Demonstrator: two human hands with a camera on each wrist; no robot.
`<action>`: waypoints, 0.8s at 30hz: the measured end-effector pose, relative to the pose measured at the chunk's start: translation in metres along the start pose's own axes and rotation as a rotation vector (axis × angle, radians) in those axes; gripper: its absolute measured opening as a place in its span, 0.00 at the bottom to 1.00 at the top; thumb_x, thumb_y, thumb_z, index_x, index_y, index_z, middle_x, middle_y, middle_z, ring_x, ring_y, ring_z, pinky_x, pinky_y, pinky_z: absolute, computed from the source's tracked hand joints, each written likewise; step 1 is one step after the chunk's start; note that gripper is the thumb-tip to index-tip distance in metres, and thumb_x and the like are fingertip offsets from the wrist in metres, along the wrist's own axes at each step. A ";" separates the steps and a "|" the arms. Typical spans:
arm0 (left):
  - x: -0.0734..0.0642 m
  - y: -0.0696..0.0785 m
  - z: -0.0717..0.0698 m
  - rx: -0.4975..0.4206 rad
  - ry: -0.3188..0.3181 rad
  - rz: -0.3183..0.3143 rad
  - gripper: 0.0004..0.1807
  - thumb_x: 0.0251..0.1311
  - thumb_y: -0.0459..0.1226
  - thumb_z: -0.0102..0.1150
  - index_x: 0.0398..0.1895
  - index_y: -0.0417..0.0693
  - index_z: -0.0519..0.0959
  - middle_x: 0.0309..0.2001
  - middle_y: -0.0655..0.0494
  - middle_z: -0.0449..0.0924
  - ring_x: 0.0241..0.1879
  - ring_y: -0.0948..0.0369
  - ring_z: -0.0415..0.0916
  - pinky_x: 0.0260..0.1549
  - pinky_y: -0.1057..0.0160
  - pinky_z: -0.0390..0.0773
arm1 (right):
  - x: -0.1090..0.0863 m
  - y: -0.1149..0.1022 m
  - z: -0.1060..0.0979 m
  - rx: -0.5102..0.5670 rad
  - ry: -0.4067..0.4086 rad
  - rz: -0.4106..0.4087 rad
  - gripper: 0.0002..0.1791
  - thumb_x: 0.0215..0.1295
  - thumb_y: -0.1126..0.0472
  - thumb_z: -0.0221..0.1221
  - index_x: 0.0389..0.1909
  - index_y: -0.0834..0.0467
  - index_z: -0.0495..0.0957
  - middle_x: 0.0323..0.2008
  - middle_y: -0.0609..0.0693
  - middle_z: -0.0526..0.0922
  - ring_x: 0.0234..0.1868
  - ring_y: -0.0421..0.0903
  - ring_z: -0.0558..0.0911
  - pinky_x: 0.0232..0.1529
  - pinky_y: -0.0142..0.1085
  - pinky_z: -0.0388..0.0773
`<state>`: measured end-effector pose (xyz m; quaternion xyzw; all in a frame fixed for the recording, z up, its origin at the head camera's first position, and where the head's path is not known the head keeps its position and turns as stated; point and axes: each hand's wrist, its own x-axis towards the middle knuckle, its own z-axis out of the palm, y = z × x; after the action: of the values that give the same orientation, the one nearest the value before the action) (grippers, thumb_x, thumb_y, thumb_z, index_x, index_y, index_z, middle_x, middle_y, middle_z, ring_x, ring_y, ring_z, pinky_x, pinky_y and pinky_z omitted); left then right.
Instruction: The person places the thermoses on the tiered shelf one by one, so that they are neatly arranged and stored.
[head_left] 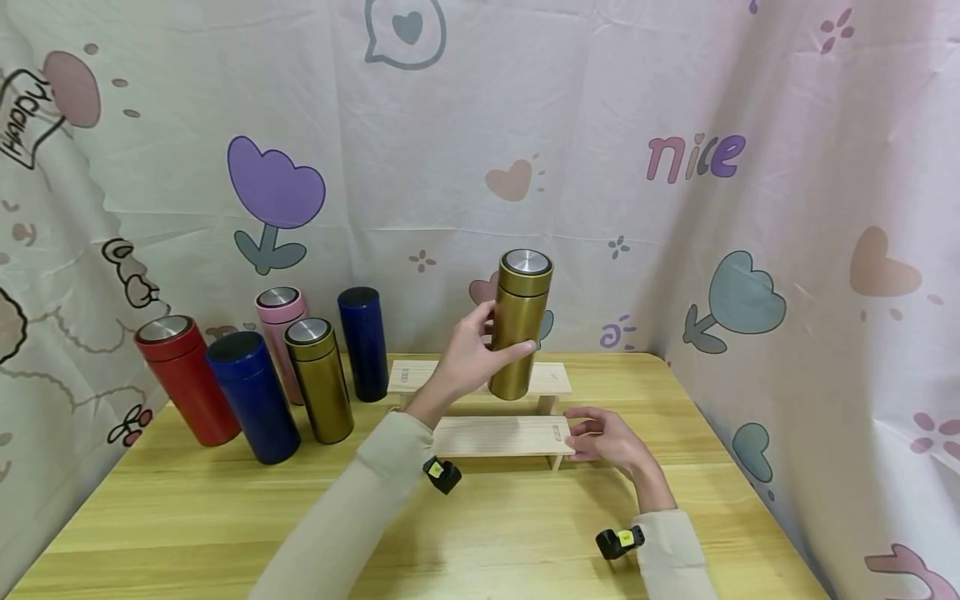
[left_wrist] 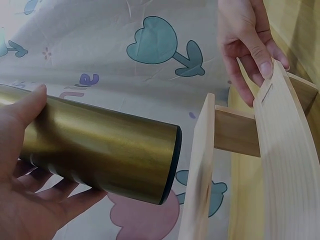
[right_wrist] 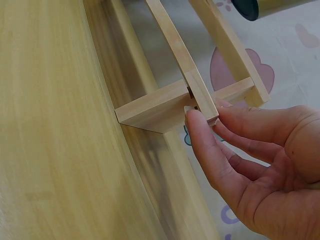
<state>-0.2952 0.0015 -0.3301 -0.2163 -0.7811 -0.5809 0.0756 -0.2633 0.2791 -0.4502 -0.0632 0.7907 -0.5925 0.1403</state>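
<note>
Taking the front shelf (head_left: pixel 495 435) as clock centre, w/ 12 pointing away from the person: the left grip (head_left: pixel 476 354) is wrapped round a gold bottle (head_left: pixel 522 308), held in the air at approx. 12, near upright. Its base hangs near the rear shelf (head_left: pixel 555 379), apparently not touching (the left wrist view shows a gap). The right grip (head_left: pixel 607 437), at 3, pinches the end of the front shelf btwn thumb and fingers.

Between 9 and 11 on the bench (head_left: pixel 525 533) stand a red bottle (head_left: pixel 191 383), a front blue bottle (head_left: pixel 255 400), a pink bottle (head_left: pixel 279 333), a second gold bottle (head_left: pixel 321 383) and a rear blue bottle (head_left: pixel 363 346).

Risks, as judged: the held bottle's wall looks smooth, so a slackened left grip could let it slip. Brought down too early, its base could catch the rear shelf's edge and tip bottle or shelf. Both planks are narrow, so an off-centre placing would prob. topple toward 6 or 12. A tug from the right grip could skew the front shelf (poss. the rear one too, if joined; can't tell). A careless left-arm swing toward 10 might knock the second gold bottle into its neighbours.
</note>
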 end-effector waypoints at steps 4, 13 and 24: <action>0.003 -0.003 0.004 -0.005 -0.001 -0.010 0.39 0.56 0.51 0.76 0.69 0.54 0.70 0.60 0.51 0.77 0.59 0.48 0.80 0.56 0.45 0.83 | 0.001 0.000 -0.001 0.001 -0.004 -0.007 0.32 0.69 0.72 0.62 0.71 0.73 0.63 0.51 0.69 0.78 0.39 0.47 0.86 0.45 0.42 0.90; 0.009 -0.008 0.011 -0.032 0.016 -0.023 0.41 0.56 0.52 0.76 0.70 0.53 0.69 0.62 0.50 0.77 0.60 0.48 0.79 0.57 0.44 0.82 | 0.000 0.002 0.000 -0.002 -0.007 -0.006 0.33 0.69 0.72 0.61 0.72 0.73 0.62 0.52 0.69 0.78 0.39 0.48 0.86 0.45 0.42 0.90; 0.016 -0.009 0.021 -0.025 0.037 -0.028 0.42 0.57 0.51 0.75 0.72 0.51 0.68 0.64 0.48 0.76 0.61 0.47 0.78 0.59 0.44 0.81 | 0.000 0.001 -0.001 -0.001 -0.014 -0.011 0.33 0.69 0.71 0.62 0.72 0.73 0.62 0.51 0.70 0.77 0.39 0.48 0.86 0.46 0.42 0.90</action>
<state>-0.3109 0.0235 -0.3390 -0.1952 -0.7752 -0.5956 0.0791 -0.2632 0.2802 -0.4513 -0.0716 0.7895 -0.5926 0.1426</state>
